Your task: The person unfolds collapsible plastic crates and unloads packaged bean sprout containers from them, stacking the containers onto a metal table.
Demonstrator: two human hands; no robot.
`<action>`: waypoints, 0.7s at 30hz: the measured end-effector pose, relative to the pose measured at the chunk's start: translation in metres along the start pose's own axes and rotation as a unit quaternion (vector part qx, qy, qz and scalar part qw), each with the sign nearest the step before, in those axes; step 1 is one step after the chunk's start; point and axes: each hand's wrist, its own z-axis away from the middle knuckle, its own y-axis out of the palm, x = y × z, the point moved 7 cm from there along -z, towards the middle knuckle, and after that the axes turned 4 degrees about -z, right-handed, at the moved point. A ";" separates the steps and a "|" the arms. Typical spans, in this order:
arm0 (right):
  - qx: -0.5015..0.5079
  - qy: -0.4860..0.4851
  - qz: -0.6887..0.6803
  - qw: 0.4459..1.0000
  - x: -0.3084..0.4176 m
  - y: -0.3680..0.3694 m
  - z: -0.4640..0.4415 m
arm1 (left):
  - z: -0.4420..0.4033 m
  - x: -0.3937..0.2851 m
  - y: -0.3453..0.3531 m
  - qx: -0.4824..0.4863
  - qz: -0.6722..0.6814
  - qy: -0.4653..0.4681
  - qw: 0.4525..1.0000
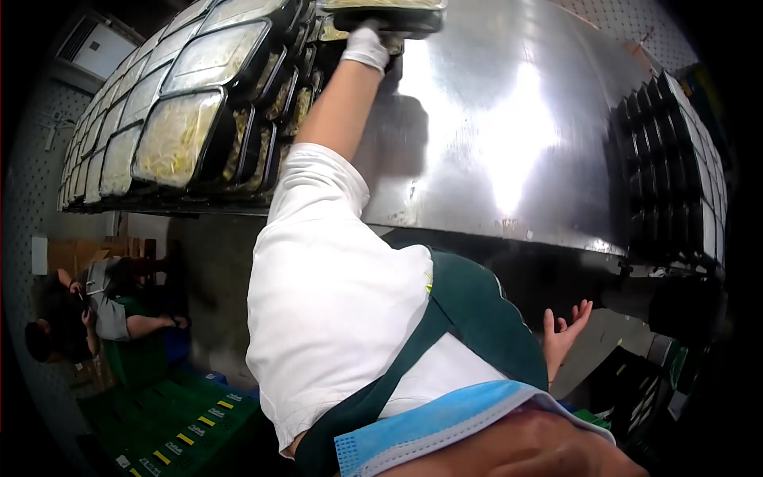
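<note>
My left hand (368, 48), in a white glove, reaches to the top of the view. It grips the lower side of a black container (385, 21) with a clear lid and pale food inside; the fingertips are partly hidden and blurred. Just left of that hand are stacked black containers (179, 135) with clear lids and pale yellowish food. My right hand (563, 340) is bare and held low at the right, below the edge of the metal table (477, 159). Its fingers are apart and it holds nothing.
More black containers (671, 167) are stacked at the table's right end. Green crates (175, 421) stand on the floor at the lower left. Another person (103, 306) sits at the far left, near cardboard boxes.
</note>
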 end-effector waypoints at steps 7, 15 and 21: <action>0.016 0.030 0.032 0.999 -0.014 0.008 -0.043 | -0.054 -0.047 -0.054 -0.160 -0.104 0.059 0.980; -0.042 0.054 -0.001 0.998 -0.028 -0.013 -0.046 | -0.060 -0.077 -0.052 -0.111 -0.536 0.309 0.778; -0.359 0.171 0.036 0.917 -0.096 -0.119 0.056 | 0.024 0.071 0.004 0.058 -0.154 0.008 0.986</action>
